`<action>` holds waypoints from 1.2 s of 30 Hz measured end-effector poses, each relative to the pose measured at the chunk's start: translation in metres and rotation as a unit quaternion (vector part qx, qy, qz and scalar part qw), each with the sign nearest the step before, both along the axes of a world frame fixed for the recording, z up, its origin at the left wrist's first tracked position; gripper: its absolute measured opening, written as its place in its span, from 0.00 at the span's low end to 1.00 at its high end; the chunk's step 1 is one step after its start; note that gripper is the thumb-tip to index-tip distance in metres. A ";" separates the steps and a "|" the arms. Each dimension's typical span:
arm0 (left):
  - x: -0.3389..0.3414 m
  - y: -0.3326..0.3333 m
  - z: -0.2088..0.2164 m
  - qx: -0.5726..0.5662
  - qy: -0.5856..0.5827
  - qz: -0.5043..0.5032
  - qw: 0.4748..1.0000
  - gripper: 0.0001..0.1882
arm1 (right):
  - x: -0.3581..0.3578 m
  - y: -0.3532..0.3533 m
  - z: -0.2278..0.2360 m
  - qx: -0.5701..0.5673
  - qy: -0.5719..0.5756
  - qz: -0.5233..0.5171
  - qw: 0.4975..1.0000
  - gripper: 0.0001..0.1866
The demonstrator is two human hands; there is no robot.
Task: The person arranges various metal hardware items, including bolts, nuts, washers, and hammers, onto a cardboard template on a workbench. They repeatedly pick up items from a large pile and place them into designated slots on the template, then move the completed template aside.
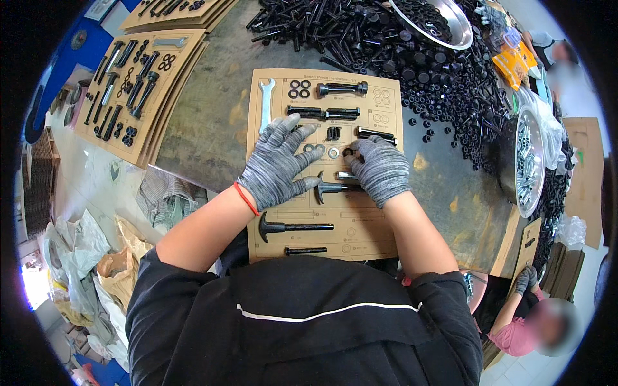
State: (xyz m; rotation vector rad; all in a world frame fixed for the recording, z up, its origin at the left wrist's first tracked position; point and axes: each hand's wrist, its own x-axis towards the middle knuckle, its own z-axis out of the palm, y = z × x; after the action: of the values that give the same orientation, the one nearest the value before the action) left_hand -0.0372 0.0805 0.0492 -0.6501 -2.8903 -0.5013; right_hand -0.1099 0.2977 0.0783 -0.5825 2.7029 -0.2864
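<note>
A brown cardboard card (pixel 376 215) with printed outlines lies on the metal table before me. My left hand (pixel 277 157), in a grey glove, rests on it with fingers spread, near a row of washers (pixel 333 153) and below an open-end wrench (pixel 266 103). My right hand (pixel 381 168), gloved too, has its fingertips pinched at a small black washer (pixel 348 152) at that row's right end. Black bolts (pixel 342 89) and a threaded rod (pixel 324 113) lie higher on the card. Between my hands is a black T-handle (pixel 322 188); another T-handle (pixel 293 227) lies lower down.
Loose black bolts (pixel 347 35) and nuts (pixel 444 109) are heaped at the far side and right. Metal bowls (pixel 529 161) of hardware stand among them. Stacked filled cards (pixel 151 51) sit at left. A co-worker in pink (pixel 515 334) handles a card at lower right.
</note>
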 end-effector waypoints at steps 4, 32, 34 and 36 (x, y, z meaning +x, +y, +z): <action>-0.003 0.000 0.001 0.000 -0.002 -0.034 0.999 0.30 | -0.001 0.002 -0.011 -0.016 0.016 0.003 1.000 0.13; 0.003 0.005 0.005 0.010 0.030 0.046 0.998 0.25 | 0.002 -0.011 -0.009 -0.044 0.039 0.034 0.998 0.16; 0.001 0.005 0.005 0.011 0.030 0.039 0.999 0.25 | 0.002 -0.016 -0.006 -0.024 0.019 0.050 0.998 0.17; 0.000 0.005 0.004 0.014 0.034 0.032 0.999 0.25 | 0.002 -0.017 -0.008 -0.010 0.020 0.060 0.998 0.17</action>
State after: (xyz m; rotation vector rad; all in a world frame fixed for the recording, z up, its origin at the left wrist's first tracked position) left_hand -0.0371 0.0850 0.0537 -0.5576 -2.8248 -0.5003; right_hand -0.1075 0.2804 0.0708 -0.7619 2.6912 -0.2741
